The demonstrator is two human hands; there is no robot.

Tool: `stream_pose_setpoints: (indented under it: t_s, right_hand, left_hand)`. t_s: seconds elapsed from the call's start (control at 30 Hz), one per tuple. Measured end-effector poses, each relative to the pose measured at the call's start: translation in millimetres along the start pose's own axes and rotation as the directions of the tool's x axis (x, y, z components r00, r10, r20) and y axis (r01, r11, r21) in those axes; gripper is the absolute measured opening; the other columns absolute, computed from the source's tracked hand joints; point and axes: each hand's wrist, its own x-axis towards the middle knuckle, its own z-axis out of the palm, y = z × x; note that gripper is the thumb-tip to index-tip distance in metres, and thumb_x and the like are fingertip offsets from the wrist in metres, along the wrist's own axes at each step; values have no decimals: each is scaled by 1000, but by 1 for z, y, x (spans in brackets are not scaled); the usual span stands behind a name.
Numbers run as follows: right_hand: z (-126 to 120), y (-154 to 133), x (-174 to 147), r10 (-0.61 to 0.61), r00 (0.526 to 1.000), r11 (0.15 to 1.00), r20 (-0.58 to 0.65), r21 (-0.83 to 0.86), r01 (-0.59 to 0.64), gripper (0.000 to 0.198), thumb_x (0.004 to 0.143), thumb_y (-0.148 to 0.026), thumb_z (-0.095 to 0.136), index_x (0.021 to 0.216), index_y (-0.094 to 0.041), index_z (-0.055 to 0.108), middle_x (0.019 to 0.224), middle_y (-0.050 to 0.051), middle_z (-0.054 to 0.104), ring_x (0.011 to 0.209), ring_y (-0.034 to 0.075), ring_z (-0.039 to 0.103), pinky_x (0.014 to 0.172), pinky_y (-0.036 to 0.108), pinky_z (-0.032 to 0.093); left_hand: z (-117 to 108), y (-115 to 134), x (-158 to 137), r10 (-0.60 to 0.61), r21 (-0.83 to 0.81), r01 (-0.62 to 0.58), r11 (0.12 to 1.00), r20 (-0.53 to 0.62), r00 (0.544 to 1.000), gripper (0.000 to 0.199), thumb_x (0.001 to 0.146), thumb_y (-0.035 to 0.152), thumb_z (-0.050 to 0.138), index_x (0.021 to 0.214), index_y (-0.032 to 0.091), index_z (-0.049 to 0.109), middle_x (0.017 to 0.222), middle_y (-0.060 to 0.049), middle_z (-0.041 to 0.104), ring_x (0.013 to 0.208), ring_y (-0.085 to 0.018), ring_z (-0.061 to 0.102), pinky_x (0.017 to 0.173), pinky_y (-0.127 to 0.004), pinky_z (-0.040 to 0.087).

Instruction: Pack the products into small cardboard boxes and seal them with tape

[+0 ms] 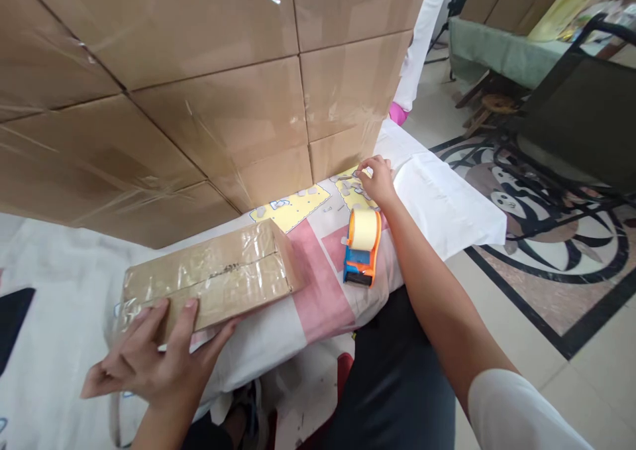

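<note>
A long cardboard box (pixel 209 271), wrapped in shiny clear tape, lies on the cloth-covered table in front of me. My left hand (pixel 159 354) grips its near left edge, fingertips on the top and thumb along the near side. Farther right, my right hand (pixel 377 178) is over the cloth by the foot of the stacked boxes, its thumb and forefinger pinched together. Whatever may be between those fingertips is too small to make out. Just below that hand sits an orange and blue tape dispenser (pixel 369 258) with a pale roll of tape (pixel 365 230).
A wall of stacked cardboard boxes (pixel 223 115) rises along the table's far side. Small scraps lie on the patterned cloth (pixel 318 291). At right are a dark chair (pixel 581 118) and a second table (pixel 501 49) with boxes. A dark flat object (pixel 14 321) lies at far left.
</note>
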Motion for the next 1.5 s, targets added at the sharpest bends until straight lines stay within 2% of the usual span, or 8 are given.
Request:
stream_pose_setpoints:
  t_s: [0.1, 0.17, 0.47, 0.73, 0.93, 1.13, 1.3, 1.5]
  right_hand:
    - [-6, -5, -3, -16, 1000, 957, -18, 289, 21, 6, 83, -24, 65, 81, -19, 62, 90, 6, 68, 89, 22, 60, 89, 42, 46]
    - [-11, -5, -6, -31, 999, 897, -22, 440, 37, 12, 82, -29, 68, 79, -19, 61, 82, 3, 67, 79, 18, 60, 82, 36, 49]
    - [-20, 10, -20, 118, 987, 718, 107, 677, -159, 37, 69, -39, 80, 84, -22, 51, 64, -5, 59, 62, 13, 58, 61, 26, 43]
    - [-25, 5, -25, 114, 986, 699, 125, 695, -169, 43, 71, -49, 80, 83, -23, 47, 60, -3, 62, 53, 13, 58, 54, 25, 39]
    - [-24, 6, -27, 83, 989, 725, 119, 674, -142, 34, 77, -50, 73, 85, -22, 54, 62, -3, 60, 54, 14, 59, 52, 25, 40]
    - [-16, 6, -24, 37, 999, 799, -2, 600, -29, 19, 75, -36, 69, 76, -20, 59, 103, 7, 62, 77, 16, 61, 69, 31, 50]
    - [-13, 10, -24, 93, 995, 803, 40, 588, -98, 18, 82, -39, 61, 81, -23, 53, 68, -2, 55, 59, 14, 52, 58, 28, 44]
    - [-10, 16, -26, 166, 985, 755, 43, 637, -155, 25, 85, -47, 61, 85, -25, 48, 55, -8, 47, 45, 11, 47, 47, 23, 36]
  left_hand:
    - [-4, 6, 7, 264, 337, -228, 913, -65, 962, 91, 61, 46, 92, 143, 39, 56, 143, -12, 59, 119, -45, 56, 100, -68, 24]
    - [-6, 8, 11, 330, 402, -287, 870, -42, 943, 93, 63, 52, 91, 147, 36, 53, 137, -15, 62, 112, -43, 60, 95, -63, 31]
    - [-3, 8, 13, 241, 383, -209, 900, -37, 970, 86, 66, 54, 89, 143, 42, 53, 133, -13, 64, 112, -44, 60, 90, -64, 32]
    - [1, 10, 19, 264, 422, -220, 880, -48, 963, 78, 66, 60, 86, 135, 38, 59, 131, -16, 65, 110, -44, 61, 90, -63, 32]
    - [2, 11, 21, 287, 451, -235, 861, -50, 957, 80, 66, 63, 85, 135, 34, 59, 129, -18, 65, 109, -44, 61, 91, -62, 32]
    - [5, 17, 24, 262, 446, -203, 872, -75, 962, 79, 66, 66, 83, 134, 33, 61, 126, -17, 67, 108, -43, 59, 93, -61, 30]
    - [6, 22, 25, 253, 453, -190, 871, -83, 964, 80, 66, 70, 80, 133, 32, 61, 126, -17, 67, 108, -43, 59, 94, -60, 30]
    - [6, 21, 25, 256, 444, -194, 875, -85, 963, 76, 68, 66, 80, 133, 33, 61, 125, -17, 67, 110, -43, 58, 95, -62, 28]
